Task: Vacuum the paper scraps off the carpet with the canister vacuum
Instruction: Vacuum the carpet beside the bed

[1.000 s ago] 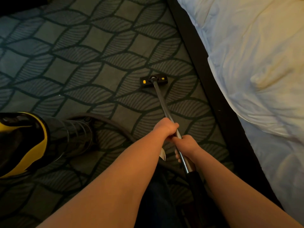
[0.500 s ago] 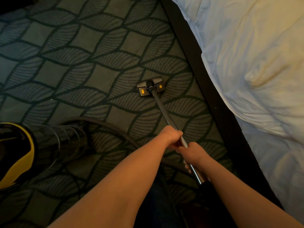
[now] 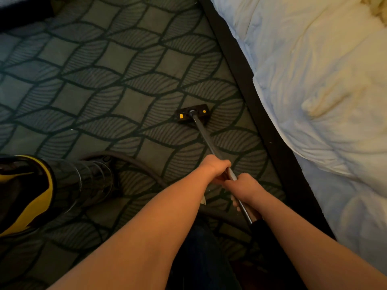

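My canister vacuum is cut off at the left edge, its hose curving behind my arms. Open leaf-patterned carpet spreads left of the floor head. My left hand and right hand both grasp the wand. A white scrap peeks from under my left forearm. The dark bed frame runs near the floor head, with white bedding beyond.

Left hand: bare, seen from the back, knuckles rounded.
Right hand: bare, seen from the back, fingertips showing at its lower edge.
Left forearm: uncovered from the wrist to the lower frame edge.
Right forearm: uncovered likewise.
Lower garment: dark navy fabric with faint folds, showing between the forearms; type cannot be told.
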`<move>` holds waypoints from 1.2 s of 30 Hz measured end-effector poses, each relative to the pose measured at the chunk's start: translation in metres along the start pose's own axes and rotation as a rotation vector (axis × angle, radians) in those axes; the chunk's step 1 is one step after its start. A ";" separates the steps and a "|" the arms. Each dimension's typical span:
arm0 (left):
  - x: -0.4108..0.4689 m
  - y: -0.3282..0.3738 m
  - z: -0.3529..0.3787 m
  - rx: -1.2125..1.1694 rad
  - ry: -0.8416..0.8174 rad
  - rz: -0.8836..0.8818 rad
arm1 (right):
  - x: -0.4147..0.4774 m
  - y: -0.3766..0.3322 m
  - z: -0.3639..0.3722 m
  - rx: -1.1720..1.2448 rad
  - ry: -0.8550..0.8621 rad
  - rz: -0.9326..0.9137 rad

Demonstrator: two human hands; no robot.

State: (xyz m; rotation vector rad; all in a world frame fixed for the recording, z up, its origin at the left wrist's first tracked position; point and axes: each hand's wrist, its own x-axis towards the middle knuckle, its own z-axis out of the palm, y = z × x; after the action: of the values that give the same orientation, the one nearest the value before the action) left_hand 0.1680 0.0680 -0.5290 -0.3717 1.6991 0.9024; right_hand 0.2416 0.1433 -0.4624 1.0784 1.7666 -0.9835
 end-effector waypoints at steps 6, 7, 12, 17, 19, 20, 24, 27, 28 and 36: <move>-0.009 0.012 -0.027 0.027 0.078 0.065 | -0.012 -0.028 0.001 -0.021 0.016 -0.086; -0.006 0.013 -0.032 0.016 0.088 0.071 | -0.012 -0.034 0.001 -0.031 0.016 -0.105; -0.019 0.028 -0.079 0.011 0.176 0.080 | -0.013 -0.079 0.001 -0.148 -0.003 -0.182; -0.012 0.028 -0.139 -0.086 0.267 0.061 | -0.005 -0.138 0.016 -0.306 -0.048 -0.271; -0.010 0.024 -0.169 -0.143 0.278 0.041 | -0.005 -0.166 0.026 -0.342 -0.078 -0.299; -0.011 0.024 -0.186 -0.178 0.285 0.023 | -0.004 -0.181 0.032 -0.352 -0.094 -0.312; -0.003 0.014 -0.253 -0.353 0.331 -0.036 | 0.006 -0.245 0.062 -0.482 -0.118 -0.393; 0.017 0.001 -0.303 -0.482 0.361 -0.056 | 0.012 -0.296 0.085 -0.593 -0.136 -0.473; 0.026 -0.004 -0.319 -0.505 0.386 -0.064 | 0.014 -0.313 0.093 -0.616 -0.157 -0.482; 0.051 -0.025 -0.426 -0.743 0.481 -0.167 | 0.050 -0.425 0.161 -0.875 -0.205 -0.567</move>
State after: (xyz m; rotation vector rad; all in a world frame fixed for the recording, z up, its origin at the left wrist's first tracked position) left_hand -0.1231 -0.2477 -0.5491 -1.2922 1.6594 1.3777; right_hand -0.1264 -0.1264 -0.4816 -0.0737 2.0439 -0.4781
